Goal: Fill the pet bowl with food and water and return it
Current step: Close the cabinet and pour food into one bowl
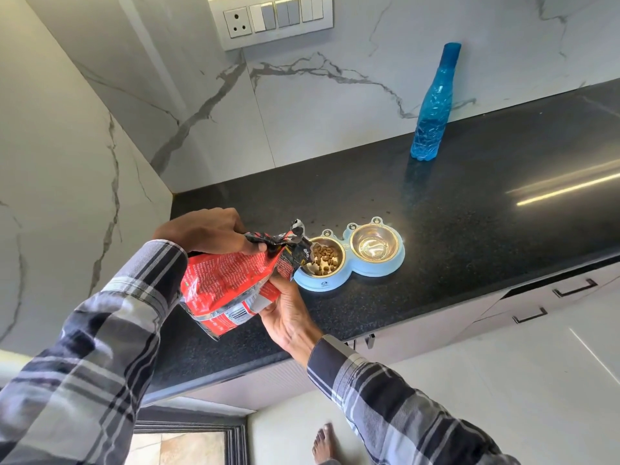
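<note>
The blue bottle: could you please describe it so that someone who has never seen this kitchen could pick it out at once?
Start at the black countertop that runs under the marble wall. Toward its far right, close to that wall and well apart from the pale blue double pet bowl, the blue bottle stands upright. It is the only tall, translucent thing there, with a crinkled body and a narrow, darker blue top.

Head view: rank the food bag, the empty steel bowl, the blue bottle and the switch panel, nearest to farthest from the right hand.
1. Food bag, held by the right hand.
2. Empty steel bowl, right side of the feeder.
3. Blue bottle, back by the wall.
4. Switch panel, high on the wall.
</note>
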